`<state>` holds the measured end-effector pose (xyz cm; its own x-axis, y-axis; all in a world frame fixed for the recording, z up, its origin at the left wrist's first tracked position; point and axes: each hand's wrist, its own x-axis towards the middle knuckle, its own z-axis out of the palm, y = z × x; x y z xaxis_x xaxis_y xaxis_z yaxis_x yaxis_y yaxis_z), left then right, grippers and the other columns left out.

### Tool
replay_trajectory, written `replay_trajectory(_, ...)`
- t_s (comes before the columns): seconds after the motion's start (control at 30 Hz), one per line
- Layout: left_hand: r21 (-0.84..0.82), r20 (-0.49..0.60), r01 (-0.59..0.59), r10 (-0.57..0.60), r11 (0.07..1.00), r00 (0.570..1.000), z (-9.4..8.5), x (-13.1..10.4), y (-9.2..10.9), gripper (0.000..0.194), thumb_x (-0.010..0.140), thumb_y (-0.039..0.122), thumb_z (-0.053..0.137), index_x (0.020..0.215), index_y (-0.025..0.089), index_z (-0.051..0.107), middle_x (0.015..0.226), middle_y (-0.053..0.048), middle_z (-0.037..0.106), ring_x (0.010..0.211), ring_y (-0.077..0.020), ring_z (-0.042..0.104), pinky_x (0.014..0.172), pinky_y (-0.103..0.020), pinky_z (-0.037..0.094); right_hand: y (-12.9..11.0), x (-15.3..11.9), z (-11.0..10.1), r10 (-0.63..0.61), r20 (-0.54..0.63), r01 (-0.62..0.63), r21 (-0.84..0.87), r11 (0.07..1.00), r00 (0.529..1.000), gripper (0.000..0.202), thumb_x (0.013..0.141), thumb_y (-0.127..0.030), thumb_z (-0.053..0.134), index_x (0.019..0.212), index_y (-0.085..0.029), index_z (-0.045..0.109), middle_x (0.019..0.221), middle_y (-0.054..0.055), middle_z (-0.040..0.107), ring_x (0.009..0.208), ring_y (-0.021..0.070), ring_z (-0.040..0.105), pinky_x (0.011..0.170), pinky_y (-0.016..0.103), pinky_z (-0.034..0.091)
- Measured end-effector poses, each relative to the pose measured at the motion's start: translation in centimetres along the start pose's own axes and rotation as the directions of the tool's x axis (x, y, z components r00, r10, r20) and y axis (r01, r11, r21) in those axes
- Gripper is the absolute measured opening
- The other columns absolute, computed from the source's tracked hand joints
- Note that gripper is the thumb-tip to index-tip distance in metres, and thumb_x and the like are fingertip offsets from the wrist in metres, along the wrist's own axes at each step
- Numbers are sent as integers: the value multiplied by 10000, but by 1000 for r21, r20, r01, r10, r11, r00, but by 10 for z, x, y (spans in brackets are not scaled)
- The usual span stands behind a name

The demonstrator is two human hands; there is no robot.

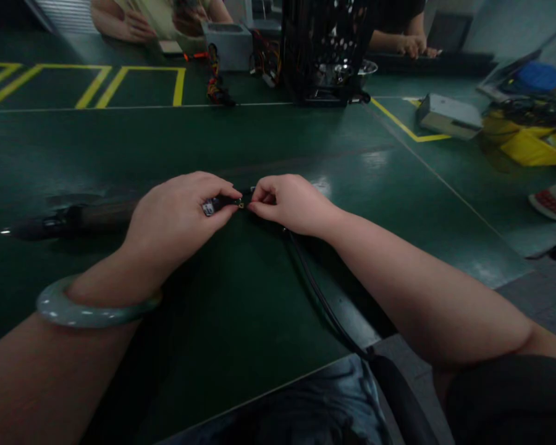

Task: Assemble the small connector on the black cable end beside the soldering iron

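My left hand [169, 216], with a pale green bangle [97, 312] on its wrist, is closed in a pinch. Between thumb and forefinger it grips a small dark piece [241, 203] with shiny metal spots, too small to name. My right hand [294, 201] is also pinched shut, its fingertips close against that piece; what it grips is hidden. Beside my left hand lies a dark, pointed, electric-screwdriver-like tool [74, 222], partly covered by the hand. A black cable [315, 284] runs from under my right hand toward the table's front edge.
On the green table [204, 142] stand a black perforated computer case [315, 49], a grey power supply [227, 46] with wires and another grey metal box [449, 116]. A yellow bin [532, 139] of cables is at right. A dark patterned mat [296, 408] lies in front. Two people sit across.
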<state>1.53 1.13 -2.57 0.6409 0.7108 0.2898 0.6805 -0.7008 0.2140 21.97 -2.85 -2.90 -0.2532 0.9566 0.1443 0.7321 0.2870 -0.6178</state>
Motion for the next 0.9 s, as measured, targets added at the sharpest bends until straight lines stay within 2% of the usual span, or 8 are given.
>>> replay_trajectory(0.2, 20, 4, -14, 14, 1000, 1000, 2, -2, 0, 276, 880, 386, 492, 1097, 279, 625, 1160, 19, 604, 1110, -236, 540, 959, -388, 399, 4, 2, 2, -2, -8, 1, -7, 1000, 1000, 166, 880, -274, 568, 899, -138, 660, 810, 10, 636, 742, 127, 586, 721, 259, 409)
replay_trajectory(0.43, 65, -4, 40, -40, 997, 999, -4, -2, 9, 365, 886, 371, 536, 1236, 269, 530, 1201, 1, 596, 1096, -210, 547, 908, -327, 422, 5, 2, 2, 11, -35, -12, -29, 1000, 999, 200, 891, -291, 557, 930, -122, 657, 828, 7, 618, 823, 142, 603, 786, 270, 422)
replay_trajectory(0.57, 63, 48, 7, -10, 998, 999, -2, -1, 5, 285, 893, 353, 520, 1146, 251, 605, 1182, 2, 598, 1100, -212, 526, 939, -332, 394, 5, 3, 2, 9, -28, -10, -43, 999, 1000, 227, 896, -317, 557, 921, -119, 663, 830, 7, 617, 867, 154, 607, 811, 277, 425)
replay_trajectory(0.67, 49, 35, -6, 4, 999, 999, -1, -1, 5, 260, 896, 347, 516, 1116, 252, 619, 1167, 6, 601, 1086, -204, 531, 925, -321, 395, 7, 4, 3, 20, -32, -22, -52, 998, 999, 242, 896, -339, 563, 914, -120, 665, 824, 7, 621, 884, 166, 614, 815, 280, 433)
replay_trajectory(0.83, 62, -21, 80, -79, 995, 997, -1, -4, 9, 294, 881, 375, 542, 1142, 250, 595, 1148, 9, 610, 1029, -202, 555, 875, -305, 420, 7, 3, 4, 26, -30, -28, -56, 998, 999, 240, 909, -328, 549, 918, -118, 663, 839, 7, 619, 933, 189, 615, 838, 299, 432)
replay_trajectory(0.9, 42, -10, 63, -62, 997, 998, -1, -4, 10, 272, 896, 357, 520, 1125, 240, 607, 1163, 12, 609, 1054, -200, 543, 903, -310, 410, 6, 3, 4, 22, -29, -24, -57, 998, 999, 240, 911, -325, 546, 919, -117, 665, 839, 5, 617, 946, 195, 612, 846, 305, 428)
